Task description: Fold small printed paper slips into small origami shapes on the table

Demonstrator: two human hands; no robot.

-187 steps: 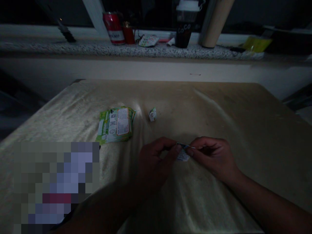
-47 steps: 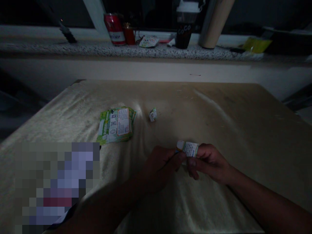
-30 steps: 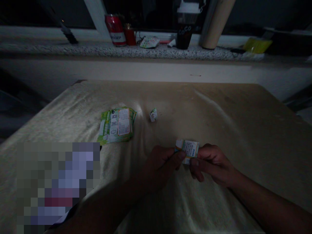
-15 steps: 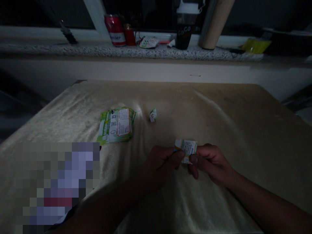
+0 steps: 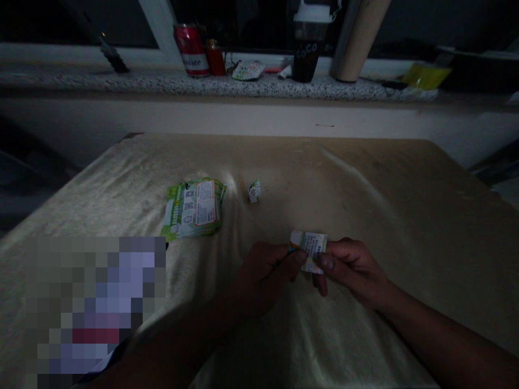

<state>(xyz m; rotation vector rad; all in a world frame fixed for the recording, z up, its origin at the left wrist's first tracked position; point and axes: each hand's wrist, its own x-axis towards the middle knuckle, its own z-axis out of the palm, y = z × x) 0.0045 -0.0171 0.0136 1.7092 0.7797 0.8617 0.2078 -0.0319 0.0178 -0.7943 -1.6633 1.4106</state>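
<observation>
A small folded piece of printed paper (image 5: 310, 244), white with green and orange edges, is pinched between both hands above the cloth. My left hand (image 5: 270, 270) grips its left side, thumb on top. My right hand (image 5: 352, 270) has its thumb across the lower right part and fingers behind. To the left lies a stack of green printed leaflets (image 5: 194, 209) with white text panels. Between that stack and my hands, farther back, stands a small folded paper piece (image 5: 254, 192) with similar print.
A shiny beige cloth (image 5: 389, 205) covers the table. On the speckled windowsill (image 5: 154, 84) behind stand a red can (image 5: 191, 49), a lighter (image 5: 215, 58), a crumpled wrapper (image 5: 248, 70), a lidded drink cup (image 5: 308, 46), and a tan cylinder (image 5: 359, 43). The lower left is pixelated.
My right thumb has slid slightly left and up over the paper. The held paper has tilted a little; the left hand, leaflets and small folded piece stay in place.
</observation>
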